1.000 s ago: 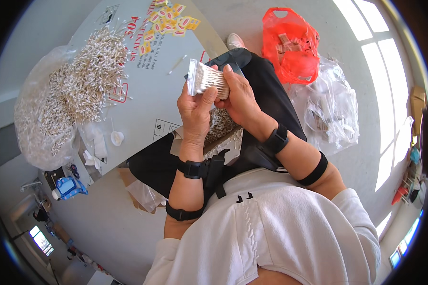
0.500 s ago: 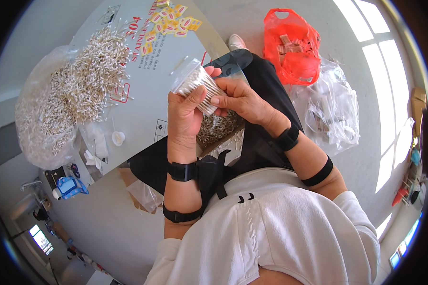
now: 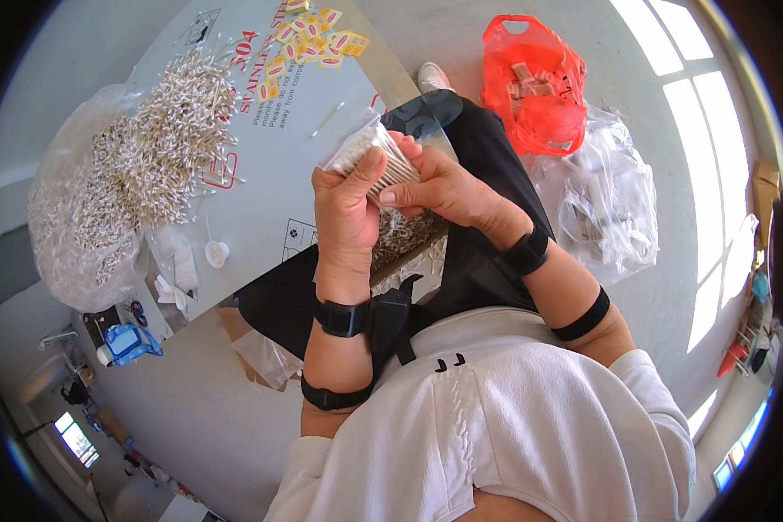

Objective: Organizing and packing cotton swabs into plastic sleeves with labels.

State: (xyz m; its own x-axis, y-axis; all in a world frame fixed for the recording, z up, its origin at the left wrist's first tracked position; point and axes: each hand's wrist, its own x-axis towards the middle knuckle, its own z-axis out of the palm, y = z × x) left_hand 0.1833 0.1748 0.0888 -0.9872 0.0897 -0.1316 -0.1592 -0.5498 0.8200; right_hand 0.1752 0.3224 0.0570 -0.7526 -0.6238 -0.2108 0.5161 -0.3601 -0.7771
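A clear plastic bag of cotton swabs [image 3: 372,157] is held between my two hands over my lap, its open-looking clear edge toward the upper left. My left hand [image 3: 346,200] grips its left side, thumb lying across the front. From the right, my right hand [image 3: 444,187] closes on the other side, its thumb pressed near the lower end of the swabs. Fingers behind the bag are partly hidden. Below the hands, a cardboard box [image 3: 391,277] of loose swabs [image 3: 402,235] rests at my lap, partly covered by my wrists.
A large heap of swabs [image 3: 178,122] spills from a clear bag [image 3: 56,217] on the table's left. Small yellow-and-white labels [image 3: 309,39] lie at the far edge, and a single swab [image 3: 327,120] nearby. A red plastic bag [image 3: 535,87] and clear plastic [image 3: 609,200] are on the floor at right.
My left hand and the swab bag have shifted slightly right, and the bag has tilted. The single swab on the table now shows fully beside the bag.
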